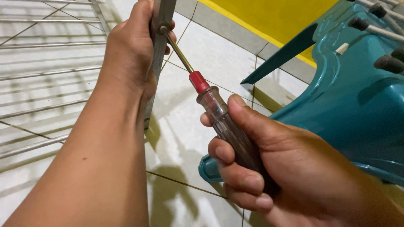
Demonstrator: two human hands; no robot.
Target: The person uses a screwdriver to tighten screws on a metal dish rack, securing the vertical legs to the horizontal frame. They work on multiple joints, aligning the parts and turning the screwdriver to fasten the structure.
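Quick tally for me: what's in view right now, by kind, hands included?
Hands: 2, left hand and right hand
Screwdriver: 1
Metal bar: 1
Wire rack: 1
Teal plastic chair: 1
Total: 6

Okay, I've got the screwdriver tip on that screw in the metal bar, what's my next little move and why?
Probably press in and start turning. The right hand grips the screwdriver by its clear handle, its tip sits at the screw, and the left hand clasps the metal bar to steady it.
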